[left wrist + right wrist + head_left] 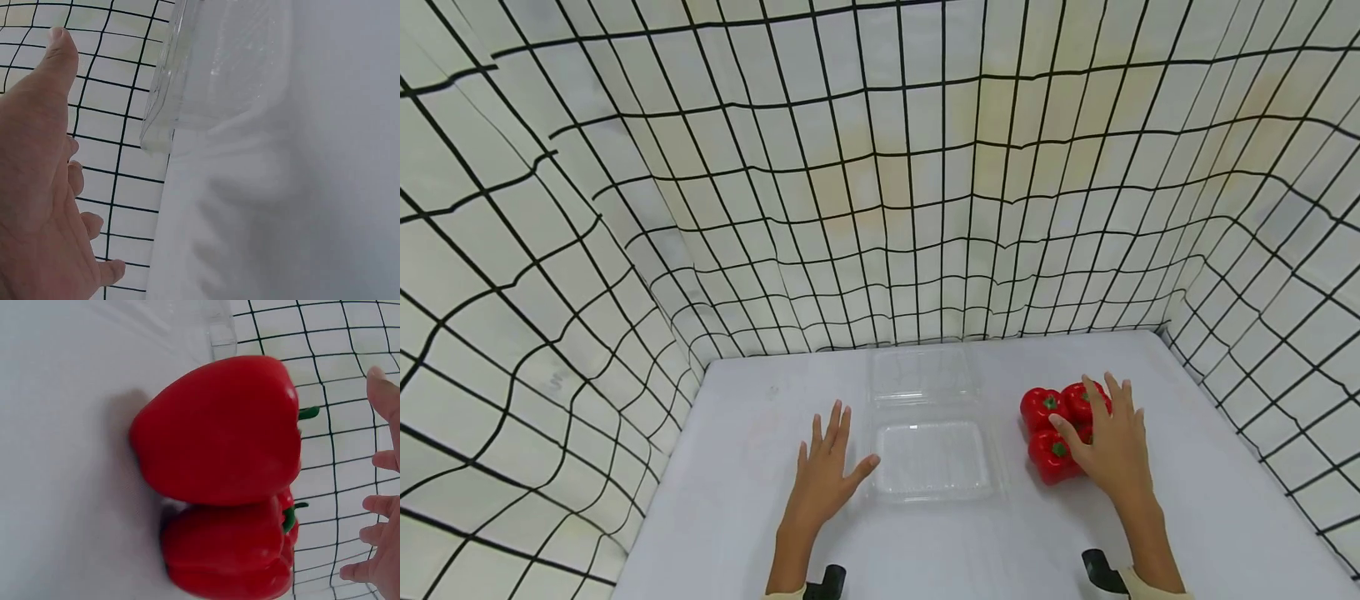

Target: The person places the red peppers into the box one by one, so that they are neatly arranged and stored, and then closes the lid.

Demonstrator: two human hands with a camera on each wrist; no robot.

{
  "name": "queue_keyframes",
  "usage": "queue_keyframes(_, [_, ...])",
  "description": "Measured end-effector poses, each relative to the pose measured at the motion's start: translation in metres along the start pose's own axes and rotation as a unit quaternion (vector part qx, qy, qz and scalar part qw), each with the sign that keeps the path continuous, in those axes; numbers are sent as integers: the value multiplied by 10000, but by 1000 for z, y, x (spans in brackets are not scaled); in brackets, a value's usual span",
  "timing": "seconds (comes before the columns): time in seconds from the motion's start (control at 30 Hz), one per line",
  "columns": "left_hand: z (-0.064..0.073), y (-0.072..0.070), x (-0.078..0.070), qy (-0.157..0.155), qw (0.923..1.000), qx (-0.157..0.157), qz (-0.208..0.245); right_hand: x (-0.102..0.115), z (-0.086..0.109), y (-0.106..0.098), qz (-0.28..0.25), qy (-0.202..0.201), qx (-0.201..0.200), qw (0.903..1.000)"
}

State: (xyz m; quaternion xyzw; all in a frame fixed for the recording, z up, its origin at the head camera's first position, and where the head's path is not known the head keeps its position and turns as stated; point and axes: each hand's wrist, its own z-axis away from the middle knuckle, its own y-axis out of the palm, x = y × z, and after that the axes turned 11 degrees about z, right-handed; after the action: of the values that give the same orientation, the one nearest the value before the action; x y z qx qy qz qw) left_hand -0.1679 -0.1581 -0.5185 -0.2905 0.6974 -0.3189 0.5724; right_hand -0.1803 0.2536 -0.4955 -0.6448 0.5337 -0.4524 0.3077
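Note:
Several red bell peppers (1047,454) with green stems stand bunched on the right of the white table. My right hand (1116,446) hovers over them with fingers spread, hiding part of the bunch. In the right wrist view a gap shows between the fingers and the nearest bell pepper (219,431). A clear plastic clamshell box (934,458) lies with its lid (921,375) folded back, in the middle of the table. Left of the box, my left hand (827,483) is held above the table, fingers straight and thumb pointing toward the box, holding nothing.
White walls covered with black netting (925,167) rise behind the table and at both sides. The white tabletop (737,458) reaches back to the rear netting. A dark wrist strap piece (826,582) shows at each forearm.

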Motion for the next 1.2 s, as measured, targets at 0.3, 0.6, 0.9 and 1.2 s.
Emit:
queue_keyframes(0.3, [17, 23, 2, -245, 9829, 472, 1762, -20, 18, 0, -763, 1035, 201, 9915])
queue_keyframes(0.6, [27, 45, 5, -109, 9687, 428, 2442, -37, 32, 5, -1338, 1223, 523, 9820])
queue_keyframes(0.9, [29, 55, 7, -62, 9561, 317, 2912, -46, 41, 13, -1809, 1115, 949, 9725])
queue_keyframes(1.2, [30, 61, 8, -9, 9596, 184, 2807, -53, 52, 22, -2243, 1042, 1201, 9615])
